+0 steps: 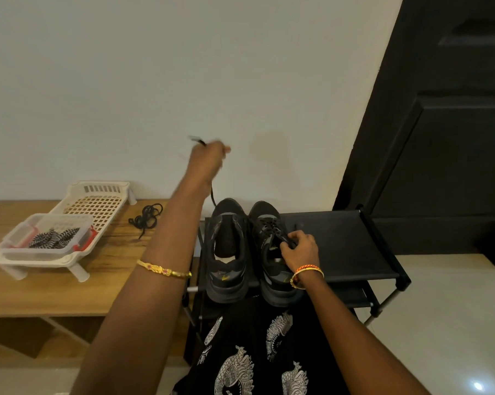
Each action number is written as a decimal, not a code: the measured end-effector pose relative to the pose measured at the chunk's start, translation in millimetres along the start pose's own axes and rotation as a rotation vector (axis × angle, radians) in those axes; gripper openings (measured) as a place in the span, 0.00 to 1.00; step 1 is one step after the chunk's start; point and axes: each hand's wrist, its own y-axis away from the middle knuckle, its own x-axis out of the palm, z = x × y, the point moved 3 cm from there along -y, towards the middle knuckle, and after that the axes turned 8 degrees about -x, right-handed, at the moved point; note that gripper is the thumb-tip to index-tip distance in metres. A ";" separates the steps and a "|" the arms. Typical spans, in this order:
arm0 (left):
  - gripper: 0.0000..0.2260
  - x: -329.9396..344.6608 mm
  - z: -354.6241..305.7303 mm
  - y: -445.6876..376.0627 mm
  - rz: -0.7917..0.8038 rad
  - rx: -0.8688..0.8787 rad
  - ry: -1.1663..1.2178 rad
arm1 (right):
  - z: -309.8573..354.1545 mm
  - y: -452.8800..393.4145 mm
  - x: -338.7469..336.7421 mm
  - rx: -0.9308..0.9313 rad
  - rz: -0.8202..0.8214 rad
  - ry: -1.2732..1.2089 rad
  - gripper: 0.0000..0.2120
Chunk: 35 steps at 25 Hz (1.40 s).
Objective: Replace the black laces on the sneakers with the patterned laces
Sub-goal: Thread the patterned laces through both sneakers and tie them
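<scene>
Your left hand is raised high against the wall, fingers closed round the black lace, which runs down from the fist to the toe of the left sneaker. That shoe looks nearly or fully unlaced, its tongue standing bare. Your right hand pinches the lacing of the right sneaker, whose crossings are still in place. Both shoes sit side by side on the black shoe rack.

Draw the lace out along the line of its last eyelet, not sideways, so the stiff tip slips through without snagging. Steady the shoe, since a light sneaker on taut fabric will probably skid.

1 loose black lace already lies coiled on the wooden bench; put this one beside it. The patterned laces, flat and zebra-striped, wait in a clear plastic tub with red clips, resting in a cream lattice tray. Flat woven laces tend to twist, so feed them flat.
</scene>
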 end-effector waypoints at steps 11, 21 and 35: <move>0.18 74.9 156.2 -0.7 0.091 0.276 -0.729 | 12.3 -19.6 -10.2 -0.095 0.093 0.282 0.07; 0.11 116.7 175.7 -7.9 -0.024 0.450 -1.054 | 9.5 -15.3 -2.6 0.017 -0.001 0.223 0.07; 0.08 116.1 181.7 -16.1 -0.030 0.535 -0.929 | 6.5 -12.6 -1.6 0.119 -0.098 0.170 0.05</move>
